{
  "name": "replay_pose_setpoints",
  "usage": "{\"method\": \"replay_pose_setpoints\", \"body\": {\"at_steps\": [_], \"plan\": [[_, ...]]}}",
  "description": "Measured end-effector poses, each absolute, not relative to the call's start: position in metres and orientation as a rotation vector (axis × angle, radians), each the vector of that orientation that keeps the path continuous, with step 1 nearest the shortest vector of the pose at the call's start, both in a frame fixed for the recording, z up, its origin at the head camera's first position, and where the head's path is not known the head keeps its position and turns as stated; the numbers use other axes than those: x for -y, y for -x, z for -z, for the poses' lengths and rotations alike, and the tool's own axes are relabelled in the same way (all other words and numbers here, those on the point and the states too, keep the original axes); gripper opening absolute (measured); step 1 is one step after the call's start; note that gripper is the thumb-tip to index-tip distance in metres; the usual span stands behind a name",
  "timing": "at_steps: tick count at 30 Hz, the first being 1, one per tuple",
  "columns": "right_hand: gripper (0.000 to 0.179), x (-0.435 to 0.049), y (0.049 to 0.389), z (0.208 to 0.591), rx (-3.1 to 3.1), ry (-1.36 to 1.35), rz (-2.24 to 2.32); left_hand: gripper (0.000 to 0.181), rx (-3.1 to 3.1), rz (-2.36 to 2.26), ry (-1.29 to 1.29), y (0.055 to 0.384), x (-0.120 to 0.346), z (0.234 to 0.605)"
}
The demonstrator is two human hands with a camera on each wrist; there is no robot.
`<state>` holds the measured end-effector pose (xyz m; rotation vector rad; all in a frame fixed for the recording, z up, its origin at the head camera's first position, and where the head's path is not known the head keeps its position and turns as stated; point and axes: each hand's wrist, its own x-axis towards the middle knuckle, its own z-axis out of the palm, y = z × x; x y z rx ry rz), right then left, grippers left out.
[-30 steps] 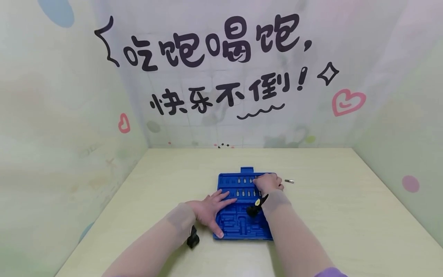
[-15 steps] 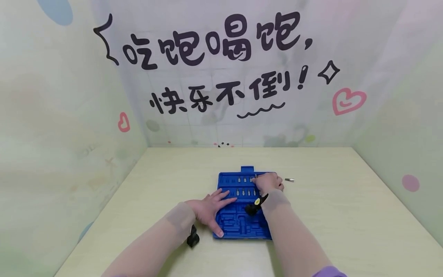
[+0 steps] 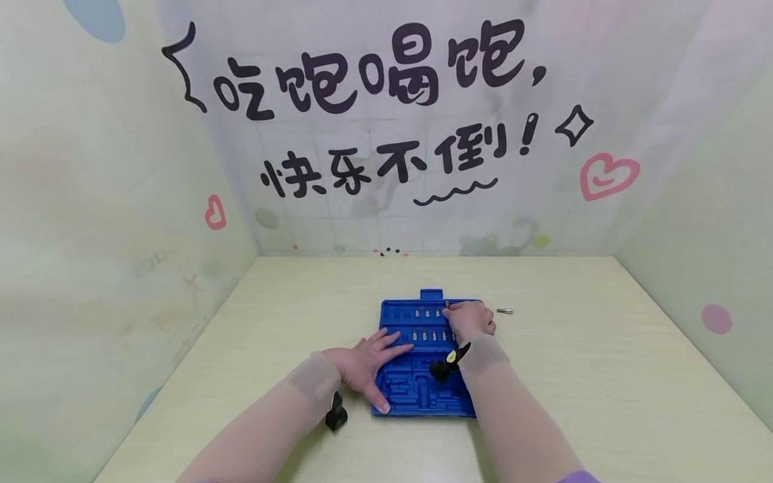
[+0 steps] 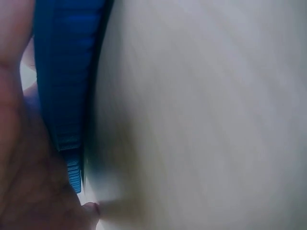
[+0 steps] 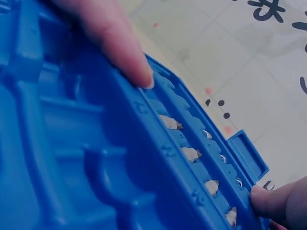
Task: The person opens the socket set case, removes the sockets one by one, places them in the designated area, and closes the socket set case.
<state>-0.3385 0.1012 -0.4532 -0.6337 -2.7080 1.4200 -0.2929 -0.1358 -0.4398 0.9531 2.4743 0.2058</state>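
Observation:
A blue plastic tool case (image 3: 417, 400) lies unfolded on the table, with two rows of small metal bit sockets (image 3: 425, 335) in its far half. My left hand (image 3: 366, 365) rests with spread fingers on the case's left side; its index fingertip (image 5: 141, 76) lies by the slots in the right wrist view. At the far right slots, my right hand (image 3: 470, 319) pinches a bit socket, whose dark tip (image 5: 269, 185) shows beside the thumb (image 5: 271, 200). The right hand hides the slots beneath it. In the left wrist view the case's ribbed side (image 4: 72, 72) stands beside the palm.
One loose bit socket (image 3: 505, 311) lies on the table just right of the case. The case's latch tab (image 3: 431, 294) sticks out at the far edge. Behind the table (image 3: 290, 295) rises a printed backdrop (image 3: 338, 228), with side walls left and right.
The left hand stays in place on the case. My right hand has shifted very slightly at the same slot, and the head view has tilted a little.

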Motion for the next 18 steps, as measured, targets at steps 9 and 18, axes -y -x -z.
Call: {"method": "replay_pose_setpoints", "body": {"at_steps": [9,18], "plan": [[0.020,-0.1007,0.3384,0.4584,2.707,0.634,-1.396,0.114,-2.472,-0.194,-0.949,0.2910,0.1362,0.4395],[0.031,-0.1054,0.3364,0.4563,2.554,0.573,-1.593,0.114,-2.483,-0.175,-0.944,0.2910,0.1362,0.4406]]}}
